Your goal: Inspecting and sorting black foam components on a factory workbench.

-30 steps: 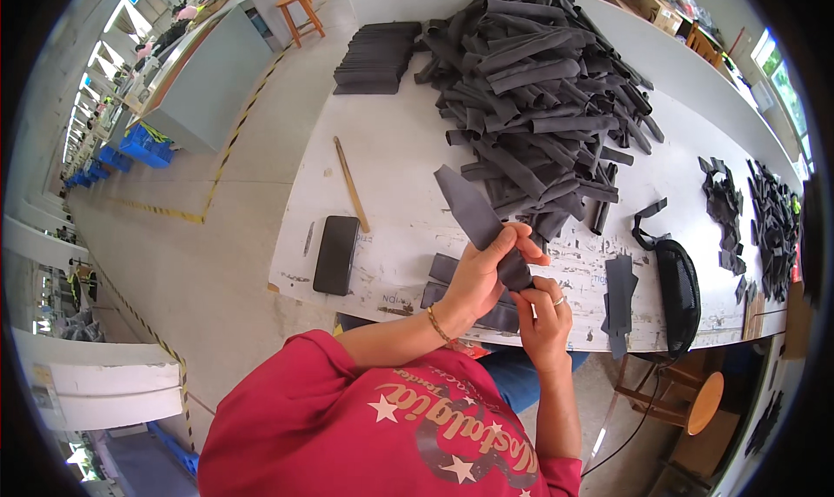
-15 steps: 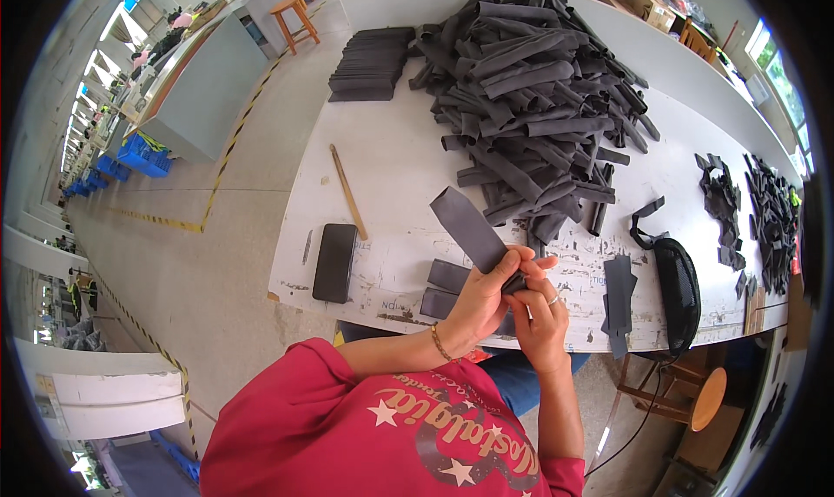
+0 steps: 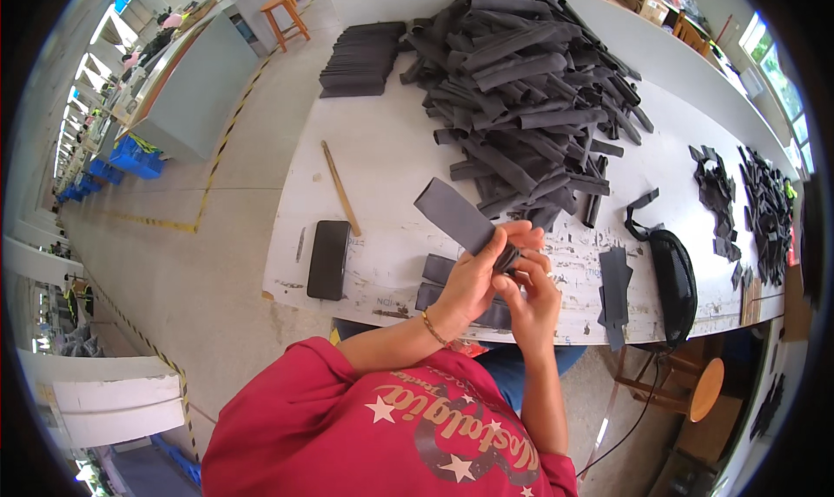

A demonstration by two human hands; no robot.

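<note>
A dark grey fabric strip point(image 3: 453, 215) slants up and left from my hands, above the table's front edge. My left hand point(image 3: 473, 281) is closed around its lower part, thumb on top. At the strip's near end, a dark folded bit shows between the hands. My right hand point(image 3: 532, 301) pinches there with bent fingers; its grip is partly hidden. Two similar strips point(image 3: 439, 269) lie flat just left of and beneath my hands. Beyond them rises a big loose pile of dark grey strips point(image 3: 521, 106), and a neat stack of strips point(image 3: 360, 60) lies at its left.
On the white table point(image 3: 391, 158), a black phone point(image 3: 328, 261) and a wooden stick point(image 3: 340, 188) lie at the left. Several flat strips point(image 3: 613, 288) and a black mesh pouch point(image 3: 673, 284) lie to the right. A wooden stool point(image 3: 708, 390) stands below the table's right side.
The view has shifted slightly. The strip and both hands have moved a little left, and the strip tilts flatter. My right fingers have shifted, showing more of the folded end.
</note>
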